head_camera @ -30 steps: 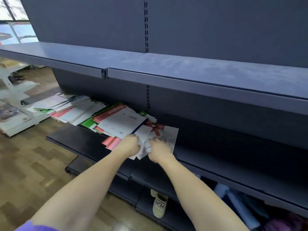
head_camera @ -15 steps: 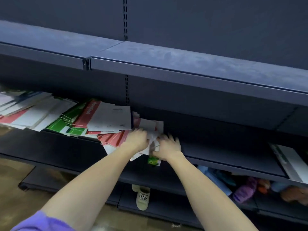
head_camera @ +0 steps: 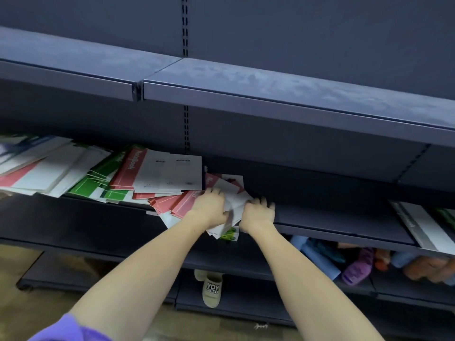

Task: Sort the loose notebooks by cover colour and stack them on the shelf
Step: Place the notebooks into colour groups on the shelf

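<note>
Loose notebooks with red, green and white covers lie spread along the dark middle shelf [head_camera: 332, 222]. A white-backed notebook [head_camera: 170, 174] with a red spine tops the heap; green ones [head_camera: 86, 187] lie to its left, red ones [head_camera: 172, 203] below it. My left hand [head_camera: 210, 207] grips the near edge of a small bunch of white and red notebooks [head_camera: 232, 193] at the right end of the heap. My right hand [head_camera: 258, 214] lies on the bunch's right side, fingers spread onto the shelf. A green cover [head_camera: 230, 235] peeks out beneath the bunch.
The upper shelf [head_camera: 270, 94] overhangs close above. A white notebook [head_camera: 423, 227] lies at the far right of the middle shelf. Coloured soft items [head_camera: 357, 267] fill the lower shelf on the right. A beige slipper [head_camera: 211, 289] rests on the bottom shelf.
The view has swung right and lower. Both hands stay on the same bunch; my right hand's fingers have spread wider onto the shelf.
</note>
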